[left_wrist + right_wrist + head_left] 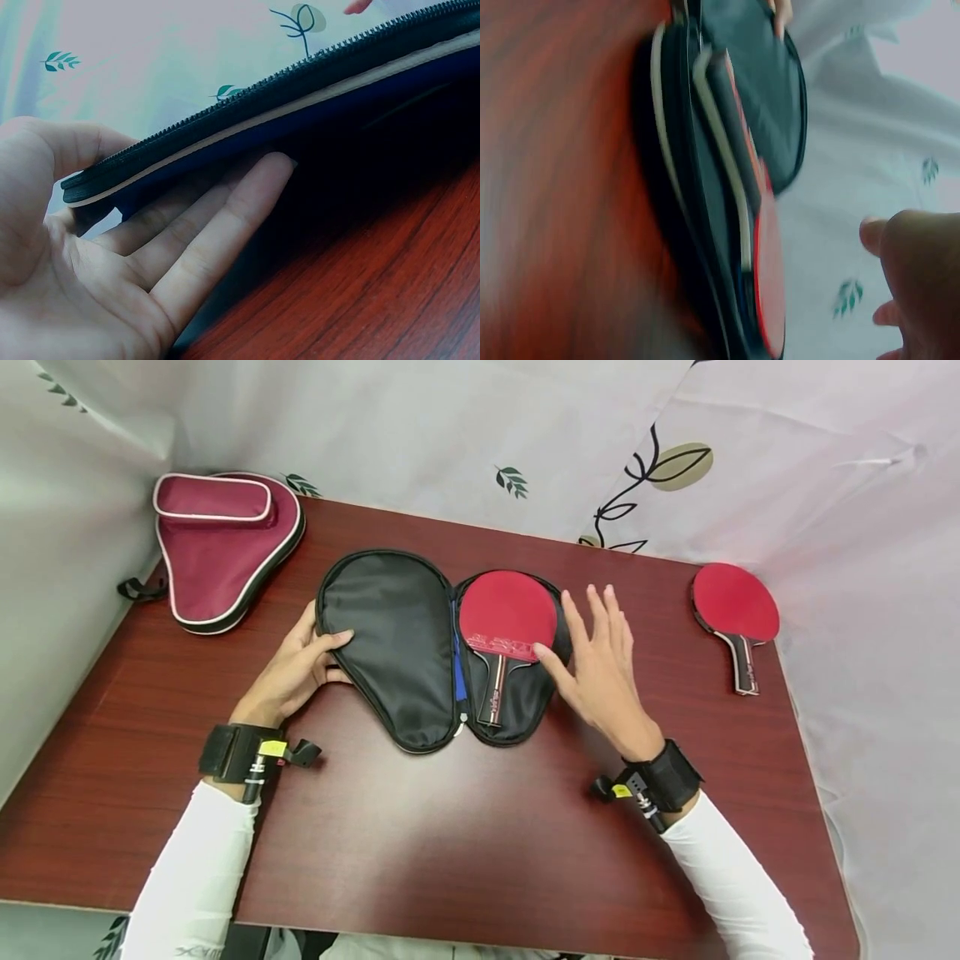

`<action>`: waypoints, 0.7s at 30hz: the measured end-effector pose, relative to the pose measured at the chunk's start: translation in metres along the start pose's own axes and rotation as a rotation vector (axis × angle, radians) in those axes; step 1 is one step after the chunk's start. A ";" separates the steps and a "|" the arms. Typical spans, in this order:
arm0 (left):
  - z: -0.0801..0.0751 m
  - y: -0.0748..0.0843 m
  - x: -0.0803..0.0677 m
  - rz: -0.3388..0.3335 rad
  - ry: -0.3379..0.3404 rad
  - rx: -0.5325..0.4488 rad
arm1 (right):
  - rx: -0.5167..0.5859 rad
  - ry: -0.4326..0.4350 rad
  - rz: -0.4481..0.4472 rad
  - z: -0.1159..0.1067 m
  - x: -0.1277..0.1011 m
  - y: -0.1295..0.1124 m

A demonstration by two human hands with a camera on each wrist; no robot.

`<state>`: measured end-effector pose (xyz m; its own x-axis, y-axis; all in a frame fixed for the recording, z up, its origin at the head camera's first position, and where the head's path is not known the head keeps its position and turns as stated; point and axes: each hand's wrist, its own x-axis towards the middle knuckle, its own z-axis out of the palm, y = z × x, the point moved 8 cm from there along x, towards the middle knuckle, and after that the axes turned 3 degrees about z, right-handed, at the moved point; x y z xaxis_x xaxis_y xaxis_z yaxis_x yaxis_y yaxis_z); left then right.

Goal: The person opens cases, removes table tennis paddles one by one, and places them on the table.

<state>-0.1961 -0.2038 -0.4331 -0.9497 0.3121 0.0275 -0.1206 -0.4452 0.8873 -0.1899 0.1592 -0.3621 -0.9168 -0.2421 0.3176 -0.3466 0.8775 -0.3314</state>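
An unzipped black paddle case (390, 643) lies spread on the table, its two halves side by side. My left hand (294, 670) holds the left half at its outer edge, thumb on top and fingers underneath; in the left wrist view the zipper teeth run along that lifted edge (225, 112). A table tennis paddle (508, 610) with red rubber rests in the right half, handle toward me. Over the right rim of the case my right hand (603, 681) is spread, its thumb near the paddle's face; contact cannot be told.
A maroon paddle case (217, 560) with white piping and a black strap sits at the back left of the brown table (420, 852). Another red paddle (735, 606) lies at the right edge. Patterned white cloth (450, 435) hangs behind.
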 end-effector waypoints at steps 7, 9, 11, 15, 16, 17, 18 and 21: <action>-0.001 0.000 0.000 0.000 0.002 0.003 | 0.010 0.051 0.028 0.010 -0.001 -0.033; -0.001 0.000 0.001 0.001 0.002 0.003 | 0.020 0.065 0.039 0.012 -0.001 -0.040; -0.001 0.000 0.001 0.003 0.003 0.001 | 0.039 0.064 0.068 0.016 -0.001 -0.045; -0.002 0.000 0.001 0.005 0.010 0.004 | 0.068 0.015 0.139 0.030 -0.001 -0.051; -0.002 0.000 0.001 0.006 0.011 0.007 | 0.063 -0.003 0.152 0.034 -0.001 -0.052; -0.002 0.000 0.001 0.005 0.014 0.011 | 0.054 -0.018 0.159 0.038 -0.001 -0.053; -0.002 0.000 0.000 0.005 0.016 0.014 | 0.041 -0.033 0.159 0.042 -0.001 -0.055; -0.002 0.000 0.001 0.005 0.020 0.022 | -0.009 -0.059 0.134 0.052 -0.001 -0.060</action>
<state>-0.1973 -0.2056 -0.4337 -0.9557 0.2933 0.0232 -0.1096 -0.4281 0.8971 -0.1784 0.0857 -0.3888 -0.9649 -0.1465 0.2179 -0.2188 0.9073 -0.3591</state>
